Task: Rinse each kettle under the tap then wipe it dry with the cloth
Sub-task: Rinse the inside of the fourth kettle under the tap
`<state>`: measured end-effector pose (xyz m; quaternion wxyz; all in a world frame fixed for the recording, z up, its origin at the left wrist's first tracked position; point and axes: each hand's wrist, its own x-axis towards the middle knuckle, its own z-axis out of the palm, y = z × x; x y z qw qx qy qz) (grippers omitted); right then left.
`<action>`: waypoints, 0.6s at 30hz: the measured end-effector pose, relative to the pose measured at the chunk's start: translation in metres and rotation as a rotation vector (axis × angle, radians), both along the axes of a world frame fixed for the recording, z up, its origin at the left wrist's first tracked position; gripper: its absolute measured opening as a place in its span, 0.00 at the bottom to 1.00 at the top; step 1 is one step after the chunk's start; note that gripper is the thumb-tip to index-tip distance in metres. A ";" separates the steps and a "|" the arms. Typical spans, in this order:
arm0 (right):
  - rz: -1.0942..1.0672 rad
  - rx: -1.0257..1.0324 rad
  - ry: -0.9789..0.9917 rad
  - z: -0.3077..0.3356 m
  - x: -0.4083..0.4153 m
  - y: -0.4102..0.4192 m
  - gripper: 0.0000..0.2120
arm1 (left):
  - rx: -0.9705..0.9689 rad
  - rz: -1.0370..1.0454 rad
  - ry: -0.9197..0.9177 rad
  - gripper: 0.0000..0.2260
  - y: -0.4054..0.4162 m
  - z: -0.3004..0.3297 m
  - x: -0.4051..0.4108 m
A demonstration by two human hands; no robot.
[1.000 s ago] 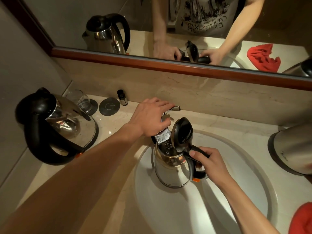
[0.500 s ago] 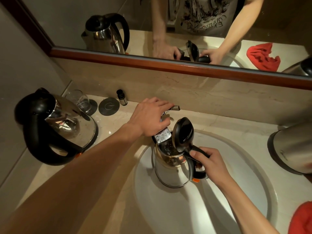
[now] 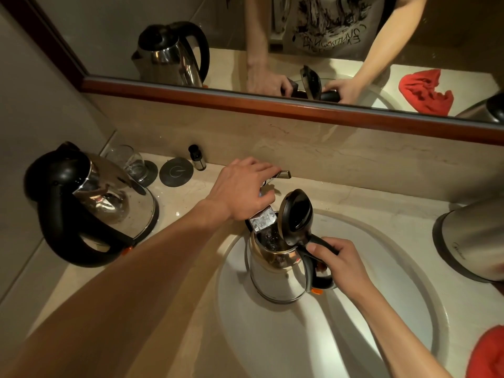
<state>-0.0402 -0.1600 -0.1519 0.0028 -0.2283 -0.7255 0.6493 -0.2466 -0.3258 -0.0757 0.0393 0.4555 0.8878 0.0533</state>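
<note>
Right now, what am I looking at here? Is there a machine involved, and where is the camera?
No machine: these are a person's two bare hands, filmed by a wide-angle camera worn on the head, looking down at a bathroom counter. The right hand has its grip on the black handle of a steel kettle, lid up, held in the sink under the tap. The left hand rests on the tap lever. A second kettle stands on the left, a third at the right edge. A glass, a small bottle and a red cloth lie around. The mirror above reflects it all.
</note>
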 end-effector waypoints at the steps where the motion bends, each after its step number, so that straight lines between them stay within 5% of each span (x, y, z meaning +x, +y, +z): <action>1: 0.001 0.002 0.003 0.000 0.000 0.000 0.29 | -0.002 0.000 -0.001 0.28 0.000 0.000 0.000; 18: 0.003 0.025 0.001 0.001 0.000 -0.001 0.28 | -0.016 0.003 0.005 0.30 0.000 0.001 0.000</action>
